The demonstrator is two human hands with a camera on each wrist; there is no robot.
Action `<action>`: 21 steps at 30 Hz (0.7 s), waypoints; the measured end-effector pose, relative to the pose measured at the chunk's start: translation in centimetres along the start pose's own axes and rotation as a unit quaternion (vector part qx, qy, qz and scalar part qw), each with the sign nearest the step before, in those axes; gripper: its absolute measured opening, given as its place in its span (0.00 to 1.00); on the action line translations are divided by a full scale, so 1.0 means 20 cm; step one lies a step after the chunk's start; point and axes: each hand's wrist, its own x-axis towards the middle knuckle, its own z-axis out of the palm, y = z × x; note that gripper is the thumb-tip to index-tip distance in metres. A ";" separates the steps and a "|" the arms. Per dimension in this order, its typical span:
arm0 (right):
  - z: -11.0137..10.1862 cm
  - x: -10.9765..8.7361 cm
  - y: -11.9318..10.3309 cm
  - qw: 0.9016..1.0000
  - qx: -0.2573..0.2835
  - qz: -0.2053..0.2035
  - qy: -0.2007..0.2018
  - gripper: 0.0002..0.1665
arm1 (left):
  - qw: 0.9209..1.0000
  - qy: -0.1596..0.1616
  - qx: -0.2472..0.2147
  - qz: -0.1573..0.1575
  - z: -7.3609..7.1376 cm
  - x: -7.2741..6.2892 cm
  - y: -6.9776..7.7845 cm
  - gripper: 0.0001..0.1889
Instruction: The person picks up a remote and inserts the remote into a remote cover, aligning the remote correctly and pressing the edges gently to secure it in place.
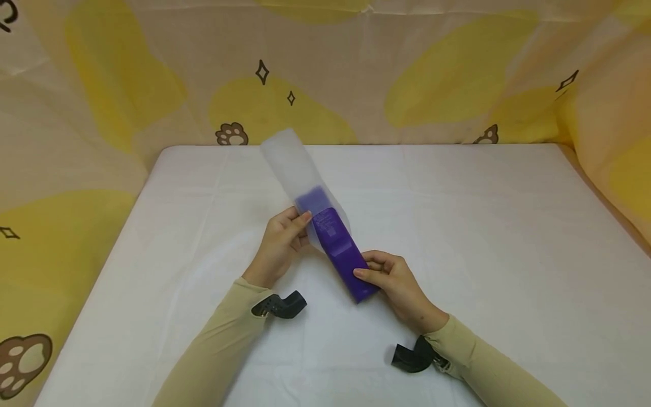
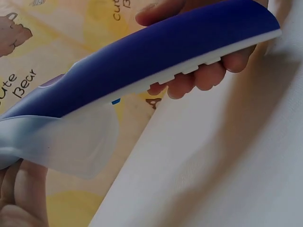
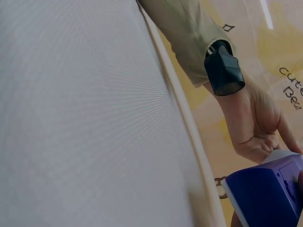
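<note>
A purple remote control with a white, button-studded underside is held tilted above the table, its back facing up. Its upper end sits inside a frosted, see-through sleeve, which extends well beyond it toward the back. My left hand pinches the sleeve at its near part, thumb on top, over the remote inside. The bare lower end of the remote is gripped by my right hand, thumb on the back and fingers underneath. In the right wrist view the remote's purple end shows at the lower right corner.
A white-covered table lies beneath both hands. Behind it and at the sides hangs a yellow and cream patterned cloth. Black wrist cameras sit on both sleeved forearms.
</note>
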 end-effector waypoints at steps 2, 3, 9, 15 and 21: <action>0.00 0.00 0.00 1.000 0.002 0.002 -0.001 0.18 | 1.000 -0.005 0.002 0.001 0.00 0.00 0.00 0.20; 0.00 0.00 0.00 1.000 0.002 0.002 -0.001 0.18 | 1.000 -0.007 0.003 0.001 0.00 0.00 0.00 0.20; 0.00 0.00 0.00 1.000 -0.006 -0.004 0.005 0.18 | 1.000 -0.017 0.003 0.000 -0.01 0.00 -0.01 0.21; 0.00 0.00 0.01 1.000 -0.016 -0.007 0.012 0.19 | 1.000 -0.022 0.006 -0.001 -0.01 0.01 -0.01 0.21; 0.00 0.00 0.00 1.000 -0.017 -0.009 0.014 0.20 | 1.000 -0.024 0.009 -0.001 -0.01 0.01 -0.02 0.22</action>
